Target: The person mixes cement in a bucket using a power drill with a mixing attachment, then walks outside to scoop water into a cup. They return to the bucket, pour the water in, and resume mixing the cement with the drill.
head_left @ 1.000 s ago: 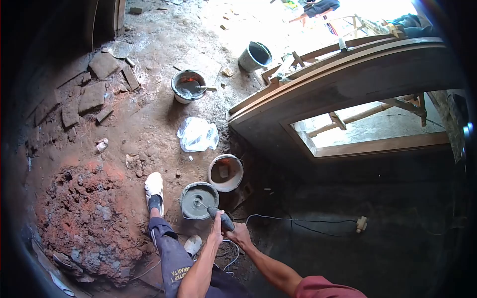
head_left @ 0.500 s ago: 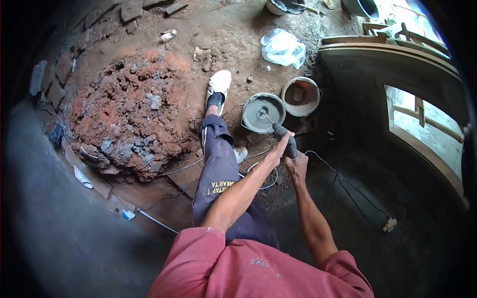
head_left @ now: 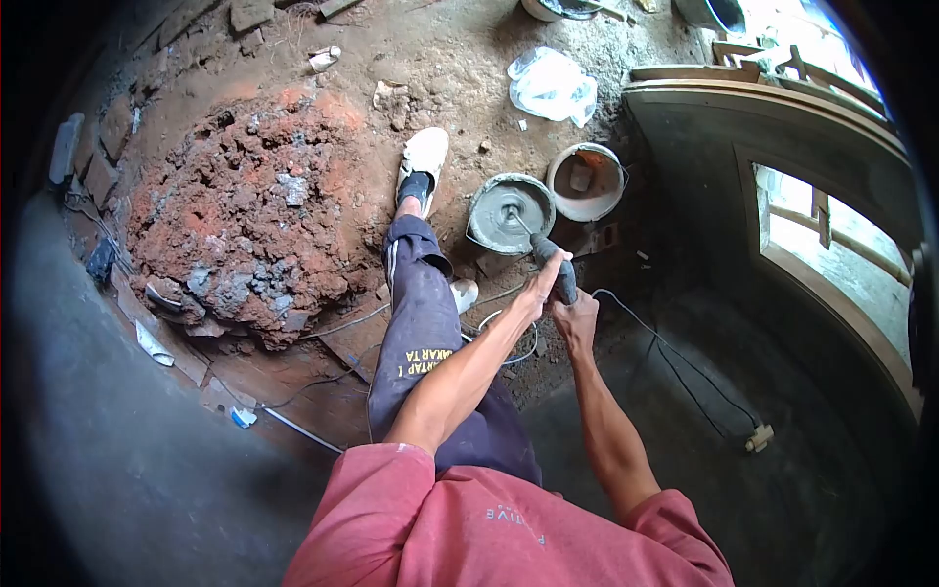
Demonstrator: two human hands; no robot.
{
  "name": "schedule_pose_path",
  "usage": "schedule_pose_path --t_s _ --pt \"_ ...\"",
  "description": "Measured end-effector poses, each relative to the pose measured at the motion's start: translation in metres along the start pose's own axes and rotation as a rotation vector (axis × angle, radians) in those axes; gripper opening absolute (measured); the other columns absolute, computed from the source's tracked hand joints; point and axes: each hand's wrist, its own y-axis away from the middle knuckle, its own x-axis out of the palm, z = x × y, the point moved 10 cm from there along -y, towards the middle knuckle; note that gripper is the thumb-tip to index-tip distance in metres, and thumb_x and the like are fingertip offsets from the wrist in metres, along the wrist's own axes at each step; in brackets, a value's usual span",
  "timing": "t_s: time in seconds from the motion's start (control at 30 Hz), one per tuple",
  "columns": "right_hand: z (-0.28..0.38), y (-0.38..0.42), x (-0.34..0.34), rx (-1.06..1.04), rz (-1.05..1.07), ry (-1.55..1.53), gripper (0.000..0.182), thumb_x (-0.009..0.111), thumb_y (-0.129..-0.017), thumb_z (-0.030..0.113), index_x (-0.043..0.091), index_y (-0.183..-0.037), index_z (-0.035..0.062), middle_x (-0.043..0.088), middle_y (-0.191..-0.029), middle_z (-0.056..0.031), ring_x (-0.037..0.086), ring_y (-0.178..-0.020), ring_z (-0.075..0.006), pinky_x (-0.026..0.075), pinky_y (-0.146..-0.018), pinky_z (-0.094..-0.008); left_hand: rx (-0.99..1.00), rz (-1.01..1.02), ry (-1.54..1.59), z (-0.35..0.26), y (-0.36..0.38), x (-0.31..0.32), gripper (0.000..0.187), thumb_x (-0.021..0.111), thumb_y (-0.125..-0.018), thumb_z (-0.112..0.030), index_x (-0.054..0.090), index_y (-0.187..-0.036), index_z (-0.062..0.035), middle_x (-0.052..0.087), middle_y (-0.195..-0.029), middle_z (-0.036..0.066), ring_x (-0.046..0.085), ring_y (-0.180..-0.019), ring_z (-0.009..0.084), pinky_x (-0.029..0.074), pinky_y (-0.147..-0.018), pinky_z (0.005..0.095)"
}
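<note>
Both of my hands are wrapped round a dark power drill (head_left: 555, 264). My left hand (head_left: 541, 284) grips its body from the left side. My right hand (head_left: 575, 315) closes on the rear handle, nearer to me. From the drill's front a thin mixing shaft (head_left: 521, 224) slants down into wet grey mortar (head_left: 497, 223). The shaft's lower end is hidden in the mix, where a swirl shows round it. A bucket (head_left: 473, 235) holds this mortar and stands on the ground just beyond my hands.
A second bucket (head_left: 608, 207) touches or nearly touches the first. A heap of reddish soil (head_left: 254, 225) lies left of my leg. A cable (head_left: 636, 315) runs right to a socket block (head_left: 759, 438). Beyond lies a plastic bag (head_left: 554, 86); a wall with a framed opening (head_left: 763, 161) stands right.
The whole view has shifted slightly, so the buckets and soil sit a little higher and further left. The shaft still stands in the mortar, and both hands keep their grip.
</note>
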Motion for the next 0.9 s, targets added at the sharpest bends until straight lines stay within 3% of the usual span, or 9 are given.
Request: schedule_pose_path --t_s 0.3,0.37,0.9 --pt "-0.009 -0.001 0.003 -0.021 0.011 -0.013 0.032 0.069 -0.075 0.026 0.067 -0.081 -0.0055 0.066 -0.074 -0.0252 0.068 -0.070 -0.0395 0.052 -0.065 -0.0414 0.017 -0.050 -0.013 -0.011 0.020 0.004 0.049 0.065 -0.071 -0.064 0.059 -0.074 -0.0156 0.056 -0.075 0.003 0.052 -0.074 0.0183 0.040 -0.075 0.0335" --pt "-0.007 -0.001 0.002 -0.059 -0.004 -0.019 0.032 0.069 -0.078 0.025 0.067 -0.083 -0.0064 0.065 -0.067 -0.0219 0.068 -0.060 -0.0238 0.050 -0.060 -0.0381 0.031 0.040 -0.025 -0.015 0.020 0.012 0.047 0.065 -0.072 -0.063 0.059 -0.074 -0.0159 0.055 -0.074 0.002 0.052 -0.074 0.0176 0.040 -0.074 0.0334" --pt "-0.010 -0.004 0.004 -0.011 0.013 -0.002 0.031 0.068 -0.080 0.025 0.068 -0.081 -0.0060 0.068 -0.068 -0.0184 0.069 -0.062 -0.0233 0.051 -0.060 -0.0366 -0.001 -0.028 -0.011 -0.016 0.021 0.008 0.044 0.066 -0.073 -0.061 0.059 -0.074 -0.0174 0.056 -0.073 0.000 0.052 -0.071 0.0154 0.041 -0.070 0.0325"
